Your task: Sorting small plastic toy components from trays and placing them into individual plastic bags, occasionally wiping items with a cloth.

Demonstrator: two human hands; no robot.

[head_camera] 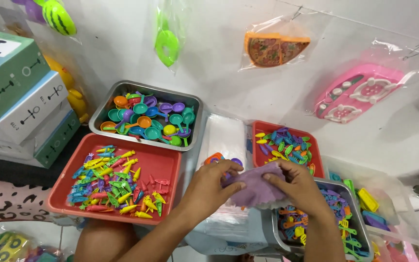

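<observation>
While both hands close on a soft lilac pouch (257,188), the sorting around it looks well advanced, judging by how the trays lie: each holds one kind of toy piece, and only the pouch is in hand.

Largest, to the left of the pouch, is a red plastic tray (168,162) spread with small hard plastic carrots, fish and other shapes in blue, yellow, green and red. Beyond that tray, up and left of the pouch, a shiny steel tray (194,104) holds round-bowled toy spoons and pans in orange, teal and purple. Up and right of the pouch sits a smaller red tray (258,127) of tiny leaf-like and pod-like pieces. Just right of and below the pouch, a second steel tray (360,218) carries thin toy cutlery. Directly behind the pouch lies a stack of clear plastic bags (226,136), glossy and flat.

The left hand (208,187) grips the pouch's left edge, fingers curled and thumb pressed on top. The right hand (294,187) pinches the right edge the same way, the matte, crinkled material stretched between them.
</observation>
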